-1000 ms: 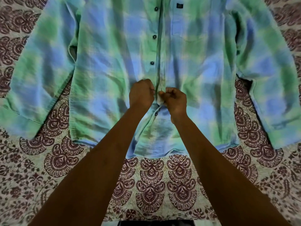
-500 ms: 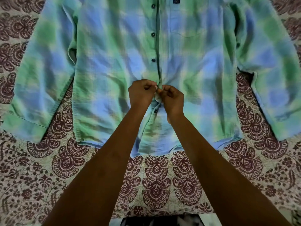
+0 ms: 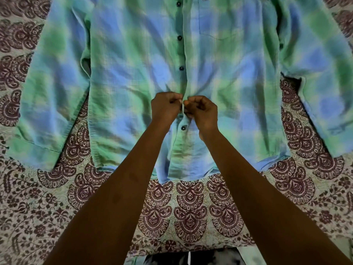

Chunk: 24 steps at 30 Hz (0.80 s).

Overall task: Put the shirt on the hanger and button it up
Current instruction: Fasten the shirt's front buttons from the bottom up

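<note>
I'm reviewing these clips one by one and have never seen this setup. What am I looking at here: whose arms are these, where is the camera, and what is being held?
There is no machine here. The single view comes from a wide-angle camera worn on a person's head, looking forward and down, so the two bare arms reaching in are the wearer's own. A green and blue plaid shirt lies spread flat, front up, on a bedspread printed with maroon patterns. The left hand and right hand meet at the shirt's front placket, fingers curled and pinching its edges. Dark buttons show above them; one button shows just below. No hanger is visible.
</note>
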{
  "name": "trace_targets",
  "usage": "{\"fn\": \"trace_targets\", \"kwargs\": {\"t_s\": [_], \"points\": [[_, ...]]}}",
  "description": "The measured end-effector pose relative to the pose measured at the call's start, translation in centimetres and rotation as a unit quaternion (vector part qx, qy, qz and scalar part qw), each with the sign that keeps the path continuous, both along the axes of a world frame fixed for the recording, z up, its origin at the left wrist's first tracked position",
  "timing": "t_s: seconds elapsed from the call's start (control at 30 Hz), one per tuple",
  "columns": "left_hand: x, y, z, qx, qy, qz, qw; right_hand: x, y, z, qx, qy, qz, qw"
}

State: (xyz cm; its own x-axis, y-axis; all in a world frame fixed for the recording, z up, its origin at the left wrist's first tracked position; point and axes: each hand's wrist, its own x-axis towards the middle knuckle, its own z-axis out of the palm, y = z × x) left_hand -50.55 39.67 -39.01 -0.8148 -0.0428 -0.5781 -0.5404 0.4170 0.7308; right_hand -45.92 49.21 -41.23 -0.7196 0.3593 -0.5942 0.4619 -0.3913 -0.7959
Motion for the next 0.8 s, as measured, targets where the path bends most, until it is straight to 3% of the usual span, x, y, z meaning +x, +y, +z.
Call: {"fn": "trace_targets", "kwargs": {"t_s": [0.17, 0.47, 0.6, 0.8], "points": [[0.4, 0.6, 0.6, 0.010, -0.005, -0.003, 1.000, 0.0, -0.4, -1.3, -0.039, 0.015, -0.068, 0.997], [-0.4, 1.1, 0.0, 0.025, -0.037, 0.031, 0.999, 0.8, -1.7, -1.6, 0.107, -0.007, -0.044, 0.993], [-0.9, 0.9, -0.4, 0.029, -0.043, 0.009, 0.999, 0.6, -1.4, -1.5, 0.039, -0.003, -0.069, 0.997], [0.1, 1.4, -0.5, -0.053, 0.019, -0.015, 0.998, 1.0, -1.8, -1.6, 0.245, 0.020, -0.001, 0.969]]}}
